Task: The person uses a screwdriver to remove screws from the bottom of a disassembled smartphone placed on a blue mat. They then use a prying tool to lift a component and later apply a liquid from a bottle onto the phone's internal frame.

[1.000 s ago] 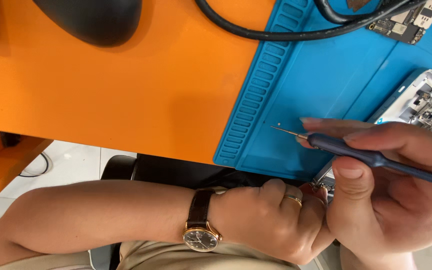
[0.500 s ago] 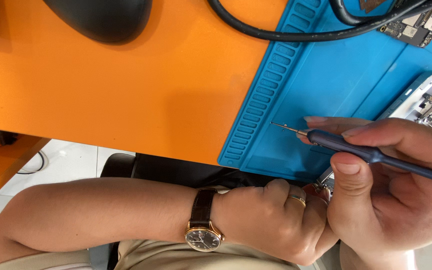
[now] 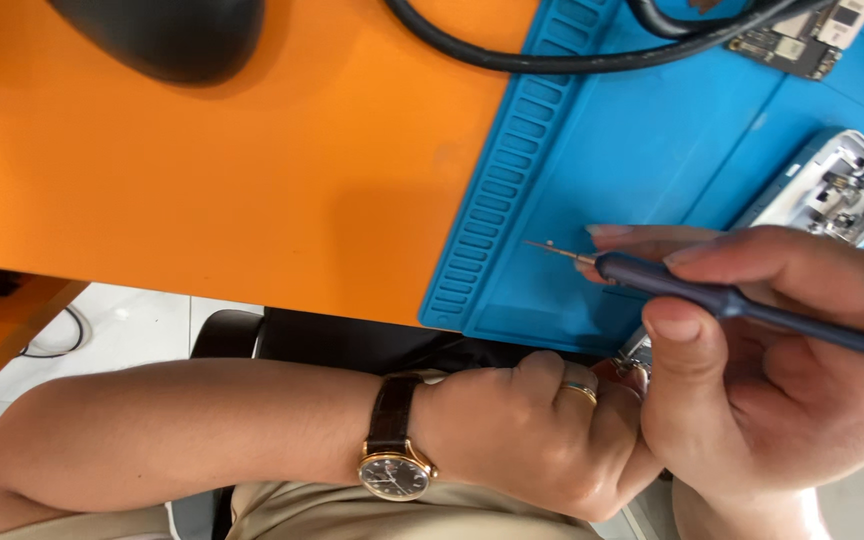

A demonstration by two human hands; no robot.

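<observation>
Screwdriver (image 3: 742, 305) pinched in right hand (image 3: 782, 400), tip at 9 o'clock over blue mat (image 3: 642, 150) | barely shifted since a second ago (steady) | left hand (image 3: 532, 440) clenched on small part, contents hidden.

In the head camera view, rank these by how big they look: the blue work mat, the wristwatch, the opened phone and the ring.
1. blue work mat, by far.
2. opened phone, cut off by the frame edge.
3. wristwatch with strap; close to the phone, and nearer the camera, so unsure.
4. ring.
</observation>
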